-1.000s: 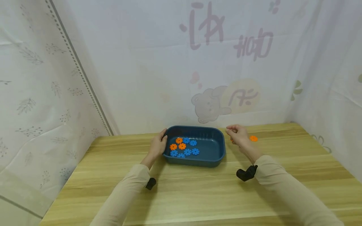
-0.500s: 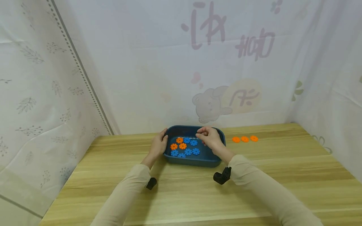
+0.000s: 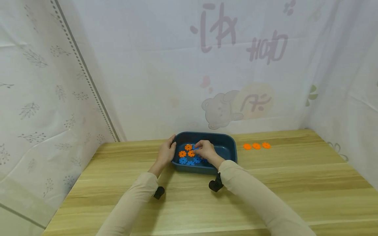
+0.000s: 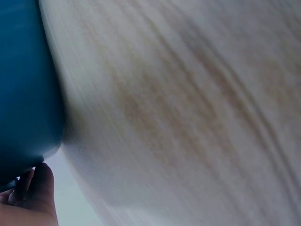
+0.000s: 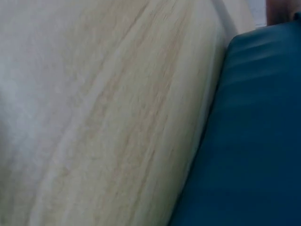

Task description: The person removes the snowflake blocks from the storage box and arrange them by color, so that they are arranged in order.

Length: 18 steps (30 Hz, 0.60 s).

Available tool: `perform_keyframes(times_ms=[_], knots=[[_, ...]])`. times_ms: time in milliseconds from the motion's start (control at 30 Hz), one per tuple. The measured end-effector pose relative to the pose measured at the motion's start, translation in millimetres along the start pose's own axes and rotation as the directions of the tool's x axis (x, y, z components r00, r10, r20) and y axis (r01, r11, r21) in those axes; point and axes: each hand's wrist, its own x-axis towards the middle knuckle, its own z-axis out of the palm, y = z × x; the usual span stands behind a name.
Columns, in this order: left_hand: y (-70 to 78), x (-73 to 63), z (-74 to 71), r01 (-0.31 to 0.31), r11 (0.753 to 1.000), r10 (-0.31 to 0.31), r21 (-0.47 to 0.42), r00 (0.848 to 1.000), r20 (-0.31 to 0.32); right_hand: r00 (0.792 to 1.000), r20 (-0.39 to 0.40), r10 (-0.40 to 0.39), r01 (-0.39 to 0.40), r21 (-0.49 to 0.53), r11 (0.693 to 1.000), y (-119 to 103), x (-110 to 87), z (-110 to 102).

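Note:
My left hand (image 3: 166, 151) grips the left end of a dark blue plastic bin (image 3: 227, 139); in the left wrist view its fingers (image 4: 42, 186) lie at the bin's corner. Notched flower-shaped building discs lie in the bin's left half. An orange disc (image 3: 182, 153) lies near the left wall, another orange disc (image 3: 188, 147) behind it, with blue discs (image 3: 183, 160) along the front. My right hand (image 3: 206, 150) reaches inside, thumb and fingertips together right at a third orange disc (image 3: 191, 153). It partly covers the blue discs beneath; I cannot tell whether it pinches anything.
Three orange discs (image 3: 256, 146) lie in a row on the wooden table (image 3: 189, 206) to the right of the bin. A printed white curtain (image 3: 153, 82) hangs behind the table and at both sides. Each wrist carries a black camera mount (image 3: 216, 184).
My right hand has moved left from beside the orange discs, over the bin's rim and down to the discs inside. The left hand has stayed on the bin's end.

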Motion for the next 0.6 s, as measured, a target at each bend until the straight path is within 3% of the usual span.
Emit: perform_keyframes(times_ms=[367,600], knots=[[-0.5,-1.2,0.0,0.006,1.000,-0.006,-0.004,1.000,0.005,1.000,0.010,-0.018,0.020,-0.184,0.983,-0.7,6.2,6.7],[-0.3,-0.2,0.2,0.012,1.000,-0.012,-0.007,1.000,0.010,1.000,-0.004,-0.015,0.013,-0.313,0.950,-6.4,5.3,8.4]])
